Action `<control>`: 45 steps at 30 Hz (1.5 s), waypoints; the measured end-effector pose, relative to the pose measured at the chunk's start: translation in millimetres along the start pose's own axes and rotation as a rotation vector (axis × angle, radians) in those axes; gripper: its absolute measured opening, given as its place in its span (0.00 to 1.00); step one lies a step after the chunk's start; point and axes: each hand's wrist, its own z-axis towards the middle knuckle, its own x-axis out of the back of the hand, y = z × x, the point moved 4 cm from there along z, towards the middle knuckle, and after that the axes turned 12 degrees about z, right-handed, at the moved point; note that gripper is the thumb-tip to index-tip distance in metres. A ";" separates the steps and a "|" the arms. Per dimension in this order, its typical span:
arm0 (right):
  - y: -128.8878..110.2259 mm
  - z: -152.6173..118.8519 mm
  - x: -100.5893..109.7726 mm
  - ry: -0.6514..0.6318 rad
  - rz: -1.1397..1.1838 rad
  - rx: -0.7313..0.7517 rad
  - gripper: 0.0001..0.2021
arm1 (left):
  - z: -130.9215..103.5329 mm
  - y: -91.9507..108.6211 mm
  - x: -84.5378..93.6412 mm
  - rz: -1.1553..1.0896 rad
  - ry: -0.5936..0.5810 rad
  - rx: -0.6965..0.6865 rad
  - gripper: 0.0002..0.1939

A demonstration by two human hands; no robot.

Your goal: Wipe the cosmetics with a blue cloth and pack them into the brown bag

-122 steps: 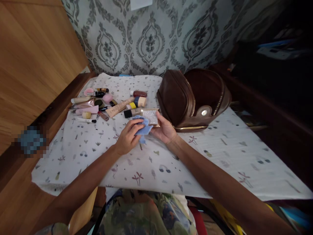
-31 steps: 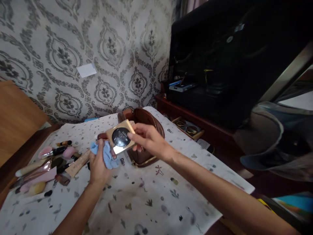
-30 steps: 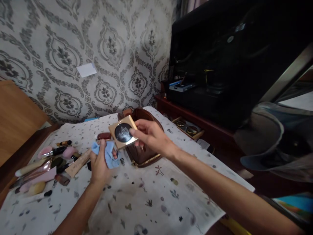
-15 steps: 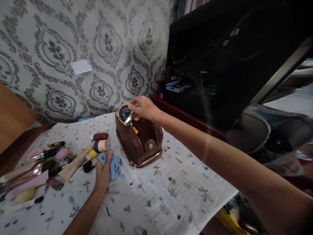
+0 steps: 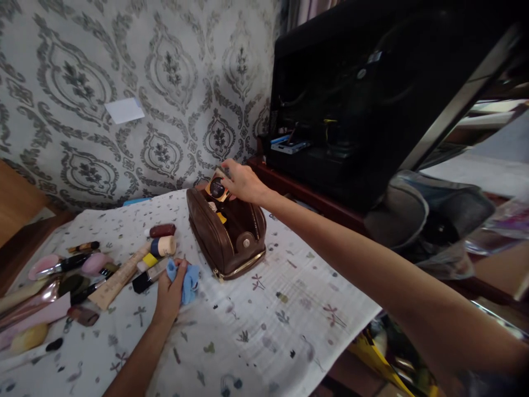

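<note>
Tablecloth [image 5: 264,325]: printed, right edge well clear of left hand [image 5: 167,295] (clutching blue rag [image 5: 191,284]). Bag [image 5: 210,237]: mouth gaping below right hand [image 5: 243,182], which pinches compact [image 5: 216,188]: gold, dark-centred.

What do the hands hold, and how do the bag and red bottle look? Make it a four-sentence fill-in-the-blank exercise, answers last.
1. The left hand holds a cloth coloured ____.
2. The compact in the right hand has a black round centre and edges coloured ____.
3. The bag is not closed but ____.
4. The red bottle does not stand upright; it lies on its ____.

Missing words: blue; gold; open; side.
</note>
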 end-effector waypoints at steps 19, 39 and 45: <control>1.0 -13.2 -49.1 -0.301 -0.441 -0.092 0.21 | -0.5 2.2 0.7 0.117 -0.063 -0.028 0.25; 10.5 -21.8 -53.3 -0.421 -0.491 -0.073 0.18 | 6.1 -6.3 -0.3 0.175 -0.089 -0.085 0.23; -7.5 -31.9 -34.1 -0.241 -0.457 0.114 0.12 | -0.7 12.2 1.1 0.259 -0.048 -0.200 0.20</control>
